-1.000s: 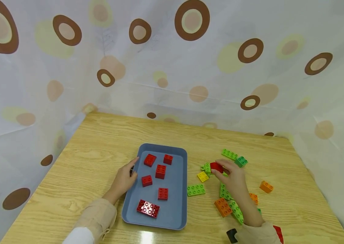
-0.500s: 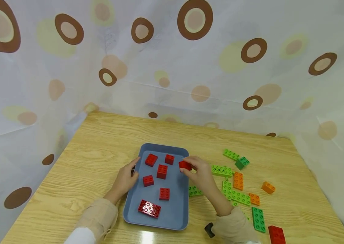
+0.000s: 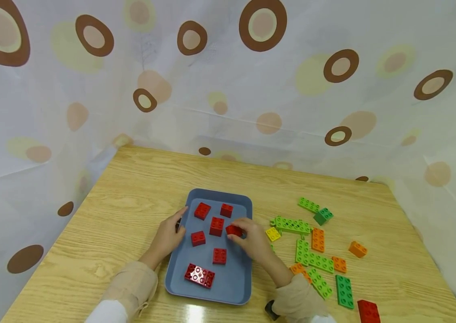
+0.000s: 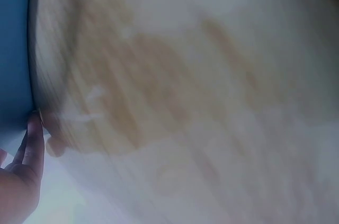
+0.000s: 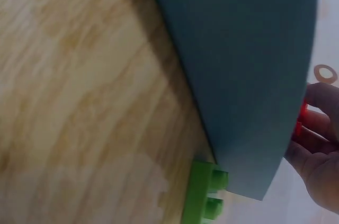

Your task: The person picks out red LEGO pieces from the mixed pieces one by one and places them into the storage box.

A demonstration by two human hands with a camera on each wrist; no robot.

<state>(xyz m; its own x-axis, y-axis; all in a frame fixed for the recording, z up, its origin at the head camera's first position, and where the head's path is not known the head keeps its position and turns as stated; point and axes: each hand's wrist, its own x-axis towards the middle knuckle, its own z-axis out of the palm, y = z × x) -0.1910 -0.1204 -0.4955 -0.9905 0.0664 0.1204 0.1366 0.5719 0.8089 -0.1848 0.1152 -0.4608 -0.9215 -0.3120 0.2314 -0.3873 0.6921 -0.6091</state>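
Over the blue tray (image 3: 241, 290), where six red bricks already lie, the right hand (image 3: 253, 241) pinches a seventh red brick (image 3: 234, 230), the left hand (image 3: 168, 237) rests relaxed against the tray's left rim, and one red brick (image 3: 368, 311) remains outside, right of it.

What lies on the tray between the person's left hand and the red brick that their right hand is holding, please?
In the head view, two small red bricks, one above the other, lie on the blue tray between the left hand and the held red brick in the right hand.
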